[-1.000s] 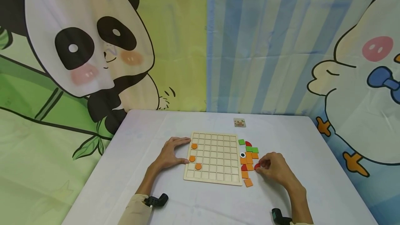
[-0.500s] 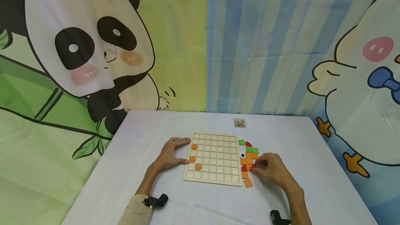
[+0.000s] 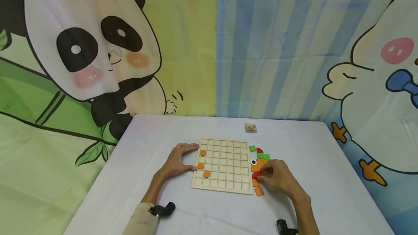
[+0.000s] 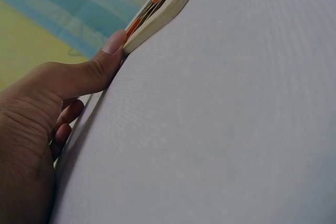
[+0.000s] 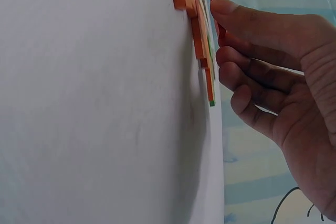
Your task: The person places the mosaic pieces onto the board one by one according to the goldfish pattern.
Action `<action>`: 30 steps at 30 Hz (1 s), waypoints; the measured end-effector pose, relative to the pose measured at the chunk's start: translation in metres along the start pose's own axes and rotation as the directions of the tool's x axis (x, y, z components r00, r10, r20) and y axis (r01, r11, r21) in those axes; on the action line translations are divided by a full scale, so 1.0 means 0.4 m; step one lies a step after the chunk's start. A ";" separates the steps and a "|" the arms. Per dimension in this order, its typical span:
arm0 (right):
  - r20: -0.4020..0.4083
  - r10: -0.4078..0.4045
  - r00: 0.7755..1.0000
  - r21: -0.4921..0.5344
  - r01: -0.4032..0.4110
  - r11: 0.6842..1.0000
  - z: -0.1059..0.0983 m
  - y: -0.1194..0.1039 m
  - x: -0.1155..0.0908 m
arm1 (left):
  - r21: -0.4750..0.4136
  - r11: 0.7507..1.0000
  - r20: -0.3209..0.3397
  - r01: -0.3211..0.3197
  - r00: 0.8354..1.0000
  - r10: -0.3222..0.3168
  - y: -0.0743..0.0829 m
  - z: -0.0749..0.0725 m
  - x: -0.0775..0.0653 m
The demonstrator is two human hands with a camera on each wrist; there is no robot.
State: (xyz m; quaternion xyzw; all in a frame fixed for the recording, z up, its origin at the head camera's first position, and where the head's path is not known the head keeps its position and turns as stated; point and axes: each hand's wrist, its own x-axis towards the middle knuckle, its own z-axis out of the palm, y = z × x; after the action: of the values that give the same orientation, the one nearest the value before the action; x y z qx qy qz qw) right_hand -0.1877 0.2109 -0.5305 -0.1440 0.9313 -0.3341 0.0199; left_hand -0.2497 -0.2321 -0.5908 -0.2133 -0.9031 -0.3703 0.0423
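My right hand (image 3: 277, 176) pinches a red tile (image 5: 221, 34) and has advanced leftward over the loose tiles (image 3: 255, 183) toward the wooden grid board (image 3: 225, 166); the tile is closer but not yet seated. My left hand (image 3: 177, 159), thumb and fingers spread, touches the board's left edge.

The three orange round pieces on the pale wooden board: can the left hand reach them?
Probably yes: the left hand touches the board close by, and nothing covers the orange pieces.

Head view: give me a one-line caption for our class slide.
The left hand touches a gridded board; the right hand pinches a red piece.
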 end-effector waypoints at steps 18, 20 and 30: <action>0.035 -0.105 0.994 0.067 0.102 0.992 0.036 -0.029 0.025 | -0.013 1.000 0.002 0.001 1.000 -0.001 0.005 -0.003 -0.001; 0.045 -0.112 0.993 0.073 0.108 0.991 0.040 -0.032 0.027 | -0.013 1.000 0.001 -0.001 1.000 0.001 0.005 -0.003 -0.002; 0.069 -0.161 0.984 0.105 0.154 0.983 0.058 -0.053 0.036 | -0.018 1.000 -0.004 -0.004 1.000 0.004 0.009 -0.004 -0.002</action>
State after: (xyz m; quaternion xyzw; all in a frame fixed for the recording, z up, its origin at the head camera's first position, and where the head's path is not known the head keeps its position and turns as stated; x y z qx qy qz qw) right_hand -0.1930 0.1771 -0.5342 -0.2289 0.8977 -0.3747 0.0366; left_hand -0.2477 -0.2312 -0.5877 -0.2147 -0.8992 -0.3787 0.0428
